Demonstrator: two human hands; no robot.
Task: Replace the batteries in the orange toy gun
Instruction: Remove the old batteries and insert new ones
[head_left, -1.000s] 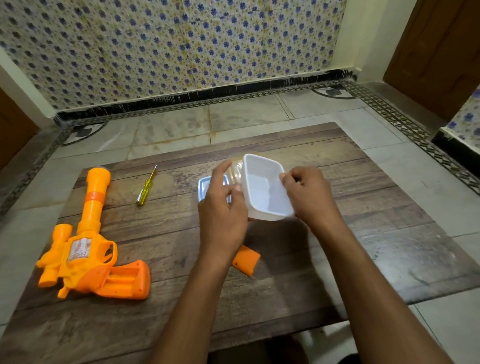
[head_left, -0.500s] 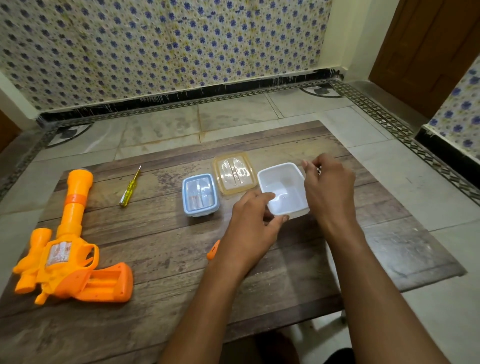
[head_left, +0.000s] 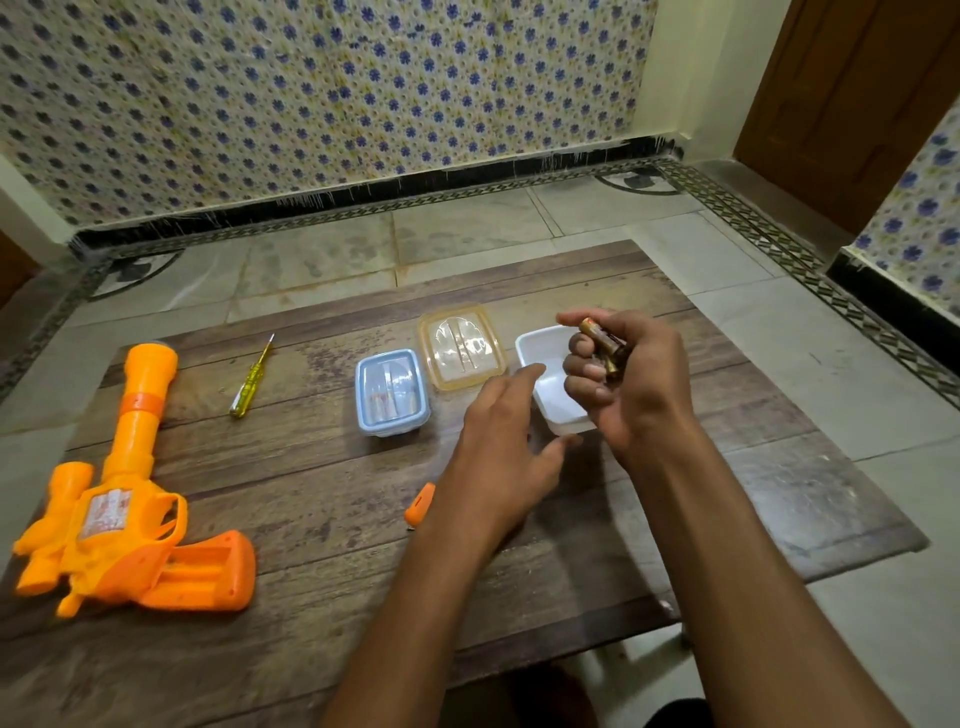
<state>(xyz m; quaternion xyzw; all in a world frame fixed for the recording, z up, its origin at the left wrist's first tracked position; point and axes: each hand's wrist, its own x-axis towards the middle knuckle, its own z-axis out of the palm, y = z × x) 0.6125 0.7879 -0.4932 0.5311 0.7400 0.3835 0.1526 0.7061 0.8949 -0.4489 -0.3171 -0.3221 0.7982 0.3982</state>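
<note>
The orange toy gun (head_left: 124, 514) lies at the table's left edge, its grip compartment open and facing up. My right hand (head_left: 628, 379) is lifted over the white open container (head_left: 550, 389) and is shut on gold-brown batteries (head_left: 602, 345). Just left of that container hovers my left hand (head_left: 498, 457), fingers spread, holding nothing. An orange battery cover (head_left: 420, 505) peeks out from under my left wrist. The yellow screwdriver (head_left: 251, 378) rests behind the gun.
A closed blue-lidded box (head_left: 392, 392) and a loose amber lid (head_left: 461, 347) sit left of the white container on the wooden table (head_left: 322, 519). Tiled floor surrounds the table; a patterned wall stands behind.
The white container was set down on the table. My right hand lifted out of it holding batteries. My left hand let go of the container and drew back to its left.
</note>
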